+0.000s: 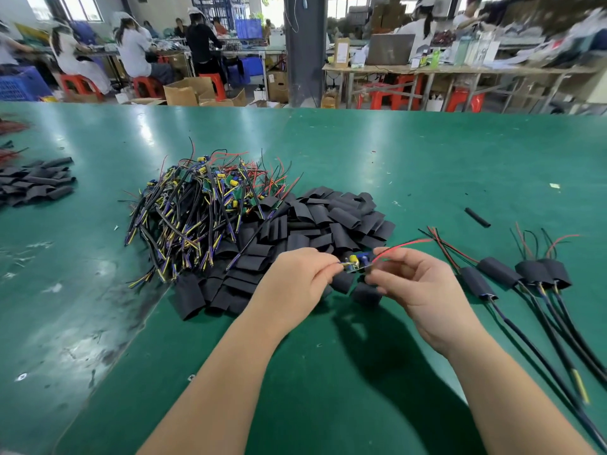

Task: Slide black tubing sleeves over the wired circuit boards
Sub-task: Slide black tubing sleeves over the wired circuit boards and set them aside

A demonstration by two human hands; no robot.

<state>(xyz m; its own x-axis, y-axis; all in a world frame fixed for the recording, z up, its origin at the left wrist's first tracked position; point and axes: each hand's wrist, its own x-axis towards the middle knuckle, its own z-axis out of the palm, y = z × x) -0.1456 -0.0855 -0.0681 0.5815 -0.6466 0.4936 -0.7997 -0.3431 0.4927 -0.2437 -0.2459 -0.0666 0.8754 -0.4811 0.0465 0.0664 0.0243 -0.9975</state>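
I hold a small green circuit board (356, 261) with a yellow capacitor between my two hands, just above the sleeve pile. My left hand (295, 280) pinches its left end, where the wires come out. My right hand (417, 284) pinches its right end; a red lead runs out from there to the right. A pile of flat black tubing sleeves (312, 231) lies right behind my hands. Left of it is a tangled heap of wired circuit boards (200, 211). Several boards with sleeves on them (512, 274) lie to the right, their black cables trailing toward me.
The green table (394, 152) stretches far ahead. A second heap of black sleeves (36, 182) lies at the left edge. One thin black tube piece (477, 217) lies alone at the right. People work at benches far behind.
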